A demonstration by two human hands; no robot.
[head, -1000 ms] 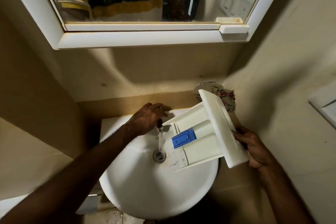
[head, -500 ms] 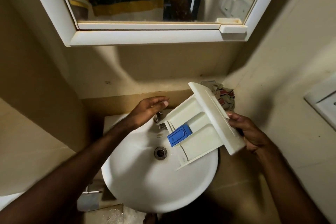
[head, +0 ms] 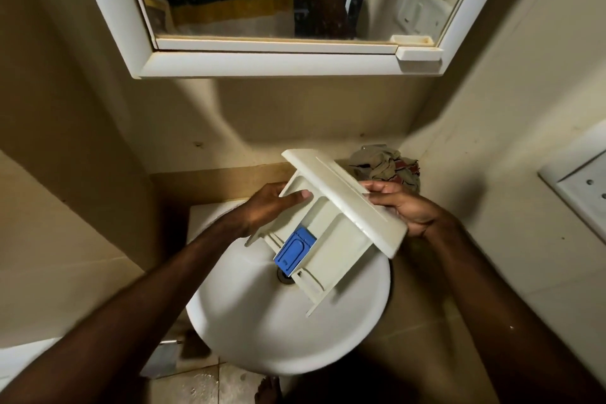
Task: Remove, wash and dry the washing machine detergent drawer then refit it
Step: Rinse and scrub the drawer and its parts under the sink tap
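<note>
Drawer [head: 331, 223] held tilted over the sink [head: 262, 331], rear end low, likely so water drains out. Left hand [head: 265, 207] grasps its side wall; right hand [head: 403, 203] grips the front panel. Cloth [head: 387, 167] lies at the sink's back-right corner.

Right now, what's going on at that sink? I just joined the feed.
A person is holding a white detergent drawer over the round white sink with both hands. The left hand grips the drawer's side wall and the right hand holds its front panel. The drawer is tilted, its blue insert facing up above the drain. No water is visibly running. A crumpled cloth lies in the corner behind the sink.
</note>
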